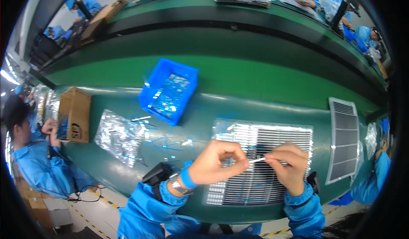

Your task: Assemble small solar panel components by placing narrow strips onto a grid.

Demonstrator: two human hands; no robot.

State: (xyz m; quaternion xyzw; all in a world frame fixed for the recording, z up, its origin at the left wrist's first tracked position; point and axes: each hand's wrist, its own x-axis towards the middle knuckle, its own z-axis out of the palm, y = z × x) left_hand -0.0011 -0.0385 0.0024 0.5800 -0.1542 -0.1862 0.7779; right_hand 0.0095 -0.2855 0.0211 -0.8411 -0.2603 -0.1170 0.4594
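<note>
My left hand (218,163) and my right hand (290,167) meet above the green table, each pinching one end of a thin white strip (257,160). The strip lies nearly level between my fingertips; its exact kind is too small to make out. Beneath my hands rests a clear flat sheet (245,196) carrying many rows of narrow dark and silvery strips. Part of it is hidden by my fingers. Around my left wrist are a blue band and a metal watch strap.
A blue bin (145,99) with small shiny pieces stands farther back. Left of it lie a crinkled clear plastic bag (117,134) and blue scraps. An open cardboard box (82,117) is at the left, near a seated co-worker (38,162). Another gridded sheet (344,141) lies right.
</note>
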